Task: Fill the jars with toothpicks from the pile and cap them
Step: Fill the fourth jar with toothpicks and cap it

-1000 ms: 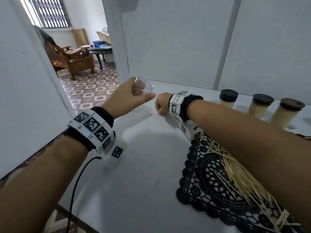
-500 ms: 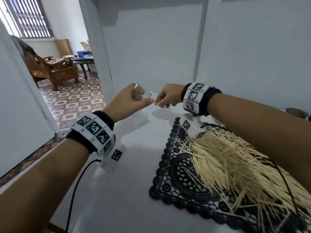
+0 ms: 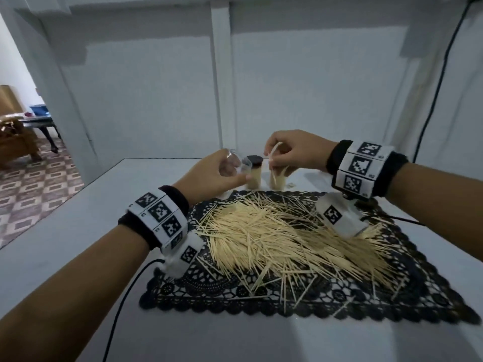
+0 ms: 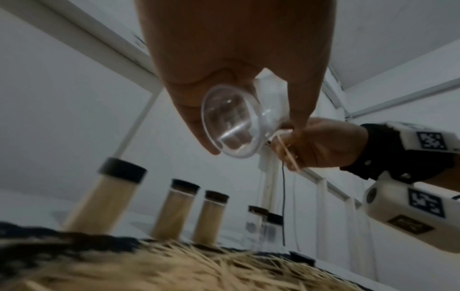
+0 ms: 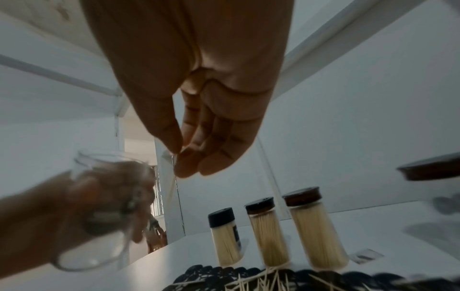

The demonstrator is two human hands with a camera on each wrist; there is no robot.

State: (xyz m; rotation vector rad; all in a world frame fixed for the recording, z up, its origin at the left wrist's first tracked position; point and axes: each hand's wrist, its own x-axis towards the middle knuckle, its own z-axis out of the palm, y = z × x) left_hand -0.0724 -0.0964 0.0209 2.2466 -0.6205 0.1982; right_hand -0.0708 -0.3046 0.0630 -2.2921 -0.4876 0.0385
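While you are holding the empty clear jar (image 3: 235,165) tilted in your left hand (image 3: 209,176), its fingers curled round the wall above the table (image 3: 78,231), the main risk is sitting in the big pile of toothpicks (image 3: 282,239) on the black lace mat (image 3: 261,296): a low wrist or the trailing cable (image 3: 122,304) could be sweeping sticks off the mat. The three filled, capped jars (image 5: 271,226) are standing close behind the pile, so a reach past them may be tipping one. Your right hand (image 3: 295,152) is pinching only a few toothpicks (image 3: 273,158) just beside the jar's mouth; they are splaying in the grip, so some may be missing the narrow opening and dropping.
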